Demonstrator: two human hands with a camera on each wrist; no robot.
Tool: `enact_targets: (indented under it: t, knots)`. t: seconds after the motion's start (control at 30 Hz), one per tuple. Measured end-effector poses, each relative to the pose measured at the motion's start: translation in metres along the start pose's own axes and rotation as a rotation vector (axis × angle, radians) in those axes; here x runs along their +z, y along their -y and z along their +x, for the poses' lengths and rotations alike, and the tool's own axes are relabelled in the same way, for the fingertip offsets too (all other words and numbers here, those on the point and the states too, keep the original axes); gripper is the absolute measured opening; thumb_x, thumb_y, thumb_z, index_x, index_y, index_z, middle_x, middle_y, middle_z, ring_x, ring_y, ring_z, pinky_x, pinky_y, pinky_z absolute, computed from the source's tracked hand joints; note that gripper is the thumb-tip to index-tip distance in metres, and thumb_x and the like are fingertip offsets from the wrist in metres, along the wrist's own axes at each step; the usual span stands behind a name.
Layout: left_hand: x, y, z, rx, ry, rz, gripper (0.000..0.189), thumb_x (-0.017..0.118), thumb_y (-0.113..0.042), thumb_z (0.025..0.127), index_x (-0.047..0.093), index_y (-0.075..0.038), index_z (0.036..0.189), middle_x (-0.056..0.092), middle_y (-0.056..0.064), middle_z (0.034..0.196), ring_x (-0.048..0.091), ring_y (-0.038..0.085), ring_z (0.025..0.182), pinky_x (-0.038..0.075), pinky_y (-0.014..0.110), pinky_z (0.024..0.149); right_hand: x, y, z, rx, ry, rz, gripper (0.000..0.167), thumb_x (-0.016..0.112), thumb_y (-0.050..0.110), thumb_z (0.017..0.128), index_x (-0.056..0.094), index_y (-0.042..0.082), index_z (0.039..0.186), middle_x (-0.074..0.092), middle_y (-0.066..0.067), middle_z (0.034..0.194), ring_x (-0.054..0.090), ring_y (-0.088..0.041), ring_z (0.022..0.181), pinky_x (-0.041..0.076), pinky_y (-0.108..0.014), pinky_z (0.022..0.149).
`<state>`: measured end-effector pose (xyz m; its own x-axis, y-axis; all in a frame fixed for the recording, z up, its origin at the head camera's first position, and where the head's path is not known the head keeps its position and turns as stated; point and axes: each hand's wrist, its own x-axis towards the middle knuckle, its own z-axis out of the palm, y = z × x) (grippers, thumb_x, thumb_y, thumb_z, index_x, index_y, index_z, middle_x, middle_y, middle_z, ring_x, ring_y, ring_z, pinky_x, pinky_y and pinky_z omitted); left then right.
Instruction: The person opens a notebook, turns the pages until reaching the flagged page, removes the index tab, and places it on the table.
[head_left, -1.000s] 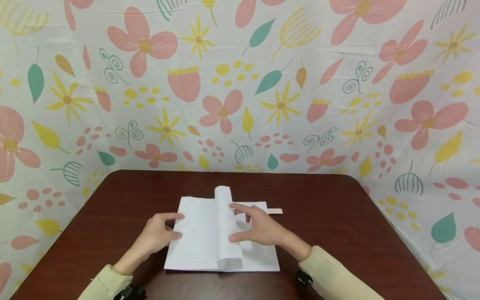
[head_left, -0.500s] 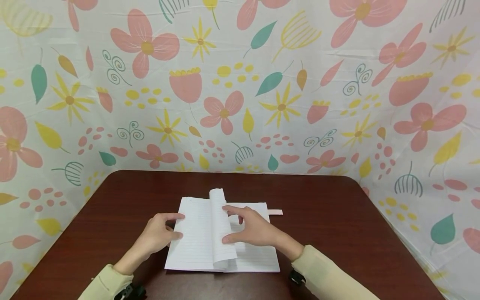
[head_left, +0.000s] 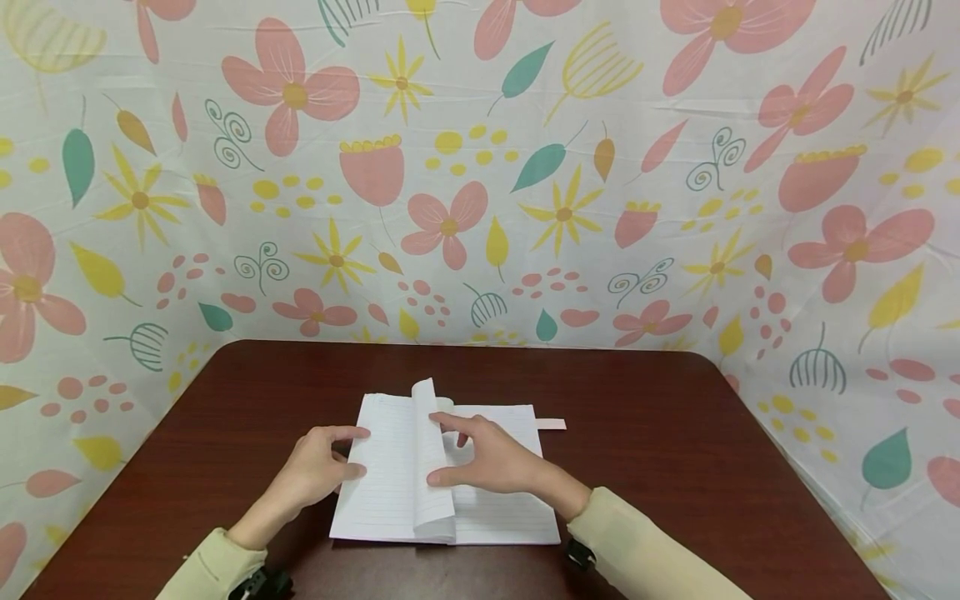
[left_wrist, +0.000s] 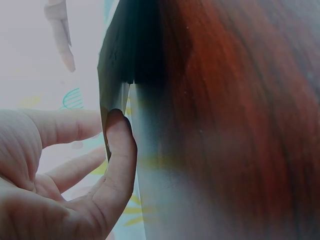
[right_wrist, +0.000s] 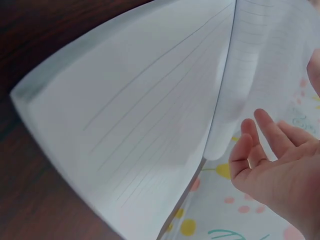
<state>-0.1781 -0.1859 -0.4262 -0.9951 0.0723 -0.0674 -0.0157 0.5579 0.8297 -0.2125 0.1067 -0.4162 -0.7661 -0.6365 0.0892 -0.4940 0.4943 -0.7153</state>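
An open notebook [head_left: 510, 517] with lined white pages lies on the table. My left hand [head_left: 311, 467] holds its left edge; in the left wrist view one finger [left_wrist: 122, 160] reaches round beneath that edge. Near the middle of the notebook a curled page [head_left: 431, 492] stands up, bent over toward the left. My right hand [head_left: 495, 458] touches the right side of this page with its thumb and forefinger spread apart. The right wrist view has its other fingers [right_wrist: 245, 145] loosely bent, with lined paper beside them.
A dark reddish-brown table [head_left: 660, 467] lies under the notebook. A pale strip [head_left: 552, 424] sticks out at the notebook's right edge. Behind and at both sides hangs a white cloth [head_left: 525, 275] printed with flowers and leaves.
My right hand has moved left, pushing the curled page with it, so more of the right-hand page shows. The left hand has stayed at the left edge.
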Motion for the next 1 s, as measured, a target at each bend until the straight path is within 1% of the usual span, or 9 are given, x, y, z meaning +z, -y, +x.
enact_targets:
  t: [0.13, 0.27, 0.37, 0.5, 0.63, 0.73, 0.83, 0.93, 1.0]
  knots:
    - [0.0, 0.0, 0.0, -0.001, -0.002, 0.003, 0.048, 0.081, 0.005, 0.084, 0.071, 0.0, 0.131, 0.07, 0.005, 0.071, 0.062, 0.022, 0.059, 0.05, 0.037, 0.056, 0.004, 0.001, 0.003, -0.012, 0.013, 0.003, 0.083, 0.085, 0.047, 0.088, 0.052, 0.015, 0.157, 0.062, 0.0, 0.134, 0.057, -0.023, 0.114, 0.05, -0.037, 0.09]
    - [0.001, 0.0, 0.0, 0.002, -0.009, 0.003, 0.048, 0.081, 0.005, 0.083, 0.071, 0.0, 0.13, 0.071, 0.005, 0.074, 0.063, 0.022, 0.06, 0.052, 0.037, 0.056, 0.007, 0.003, 0.006, -0.014, 0.031, 0.001, 0.084, 0.084, 0.048, 0.09, 0.049, 0.016, 0.159, 0.063, -0.001, 0.136, 0.056, -0.023, 0.119, 0.048, -0.041, 0.099]
    - [0.001, 0.0, 0.001, 0.0, -0.009, 0.004, 0.047, 0.081, 0.005, 0.083, 0.071, 0.001, 0.129, 0.071, 0.006, 0.075, 0.064, 0.022, 0.061, 0.052, 0.038, 0.057, 0.01, 0.004, 0.008, -0.009, 0.045, -0.011, 0.087, 0.082, 0.05, 0.09, 0.045, 0.017, 0.162, 0.065, 0.001, 0.137, 0.055, -0.022, 0.122, 0.046, -0.039, 0.101]
    - [0.0, 0.0, 0.001, -0.002, -0.006, 0.005, 0.047, 0.081, 0.005, 0.083, 0.071, 0.0, 0.13, 0.071, 0.005, 0.074, 0.063, 0.022, 0.06, 0.052, 0.037, 0.057, 0.012, 0.005, 0.01, -0.004, 0.065, -0.012, 0.095, 0.08, 0.052, 0.091, 0.034, 0.018, 0.167, 0.066, 0.006, 0.138, 0.053, -0.021, 0.123, 0.045, -0.036, 0.1]
    - [0.001, 0.0, 0.001, -0.005, 0.0, 0.002, 0.048, 0.081, 0.004, 0.084, 0.071, 0.0, 0.13, 0.07, 0.005, 0.07, 0.062, 0.023, 0.058, 0.05, 0.037, 0.056, 0.014, 0.006, 0.01, 0.004, 0.084, -0.001, 0.099, 0.077, 0.054, 0.093, 0.026, 0.016, 0.169, 0.067, 0.007, 0.139, 0.051, -0.021, 0.124, 0.044, -0.039, 0.103]
    - [0.001, 0.001, 0.001, -0.004, -0.001, 0.005, 0.048, 0.079, 0.005, 0.084, 0.071, 0.001, 0.131, 0.069, 0.005, 0.068, 0.061, 0.022, 0.057, 0.05, 0.037, 0.056, 0.015, 0.006, 0.01, 0.01, 0.097, 0.003, 0.099, 0.077, 0.055, 0.093, 0.027, 0.016, 0.169, 0.066, 0.01, 0.139, 0.049, -0.021, 0.129, 0.04, -0.041, 0.11]
    - [0.002, 0.001, 0.001, 0.0, -0.005, 0.009, 0.047, 0.078, 0.006, 0.084, 0.071, 0.001, 0.131, 0.069, 0.005, 0.069, 0.062, 0.022, 0.057, 0.051, 0.037, 0.055, 0.016, 0.006, 0.011, 0.021, 0.108, 0.001, 0.099, 0.08, 0.054, 0.091, 0.03, 0.016, 0.168, 0.066, 0.012, 0.139, 0.046, -0.018, 0.13, 0.039, -0.041, 0.111]
    - [0.002, 0.001, 0.002, -0.003, -0.006, 0.007, 0.044, 0.076, 0.005, 0.088, 0.07, 0.002, 0.131, 0.071, 0.006, 0.073, 0.064, 0.022, 0.058, 0.052, 0.037, 0.056, 0.017, 0.006, 0.011, 0.033, 0.116, -0.006, 0.101, 0.083, 0.054, 0.089, 0.032, 0.018, 0.167, 0.065, 0.013, 0.14, 0.046, -0.016, 0.128, 0.041, -0.04, 0.11]
    - [0.002, 0.0, 0.001, -0.008, -0.011, 0.001, 0.04, 0.073, 0.004, 0.091, 0.07, 0.002, 0.131, 0.072, 0.007, 0.08, 0.066, 0.022, 0.06, 0.055, 0.038, 0.057, 0.018, 0.006, 0.011, 0.036, 0.118, -0.012, 0.101, 0.084, 0.054, 0.087, 0.032, 0.018, 0.167, 0.064, 0.014, 0.14, 0.045, -0.016, 0.126, 0.041, -0.04, 0.109]
